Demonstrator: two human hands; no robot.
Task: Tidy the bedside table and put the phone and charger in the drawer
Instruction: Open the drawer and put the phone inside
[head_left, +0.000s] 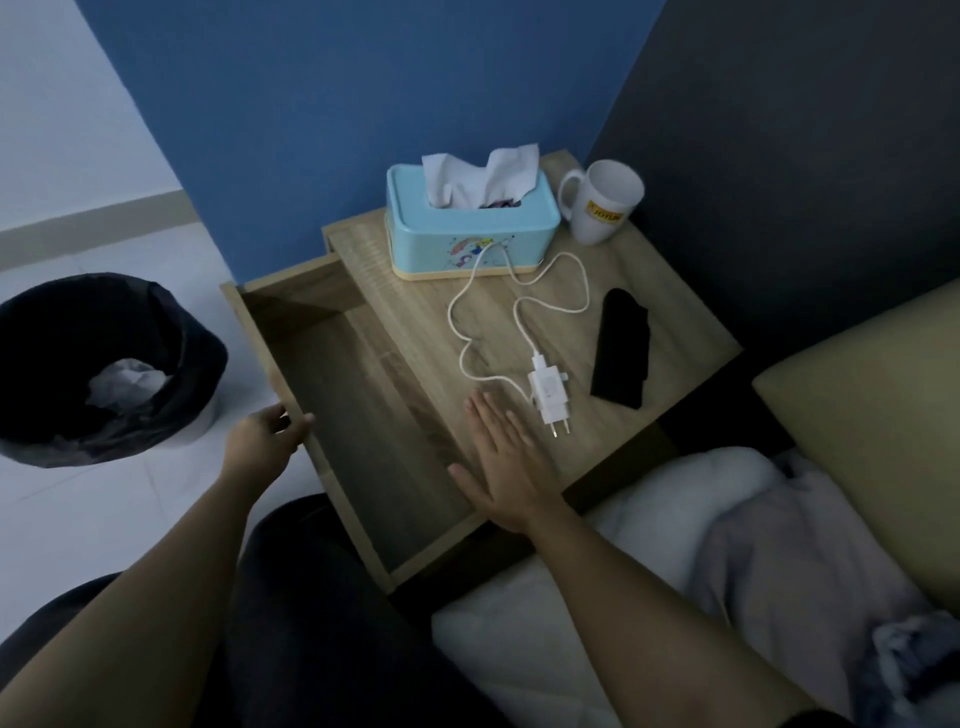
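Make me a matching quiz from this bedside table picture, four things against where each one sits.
1. white ceramic mug
2. black phone
3. white charger plug
4. light blue tissue box

A. just beyond the right hand
B. far right corner of the tabletop
C. against the blue wall, left of the mug
D. right of the charger plug

Pairs: 1-B, 2-D, 3-A, 4-C

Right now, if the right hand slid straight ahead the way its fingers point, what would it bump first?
Probably the white charger cable, lying just beyond the right hand. The charger plug sits slightly to the side; depth is hard to judge.
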